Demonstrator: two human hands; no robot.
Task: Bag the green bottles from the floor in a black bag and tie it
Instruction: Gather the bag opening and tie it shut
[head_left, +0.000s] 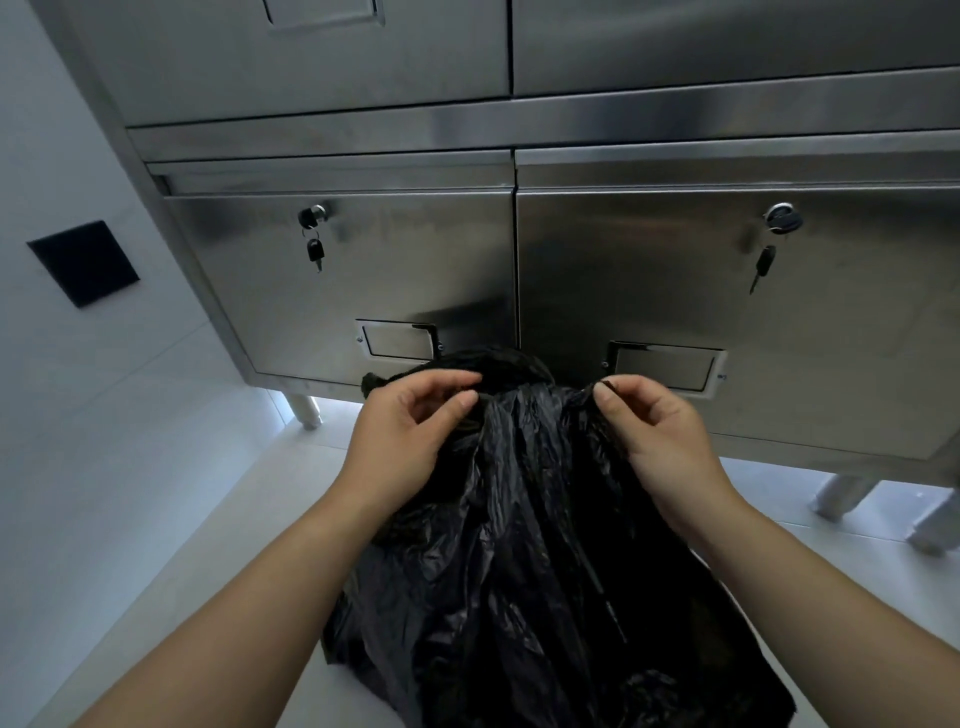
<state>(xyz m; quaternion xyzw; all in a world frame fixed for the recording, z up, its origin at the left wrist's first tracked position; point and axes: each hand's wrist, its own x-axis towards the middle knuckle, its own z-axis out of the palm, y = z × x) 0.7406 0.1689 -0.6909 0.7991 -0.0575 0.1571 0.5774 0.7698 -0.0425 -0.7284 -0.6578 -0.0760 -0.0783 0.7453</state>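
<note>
A crumpled black plastic bag (530, 545) stands on the pale floor in front of me, bulging at the bottom and gathered toward the top. My left hand (410, 421) pinches the bag's upper edge on the left between thumb and fingers. At the bag's upper right, my right hand (649, 426) pinches the other part of the rim. The two hands hold the top of the bag slightly apart. No green bottles are visible; the bag's inside is hidden.
A stainless steel cabinet (415, 270) with two locked doors, keys hanging from the locks (314, 228), stands right behind the bag on round legs (306, 410). A white wall with a black square plate (83, 262) is to the left. Pale floor tiles (171, 545) surround the bag.
</note>
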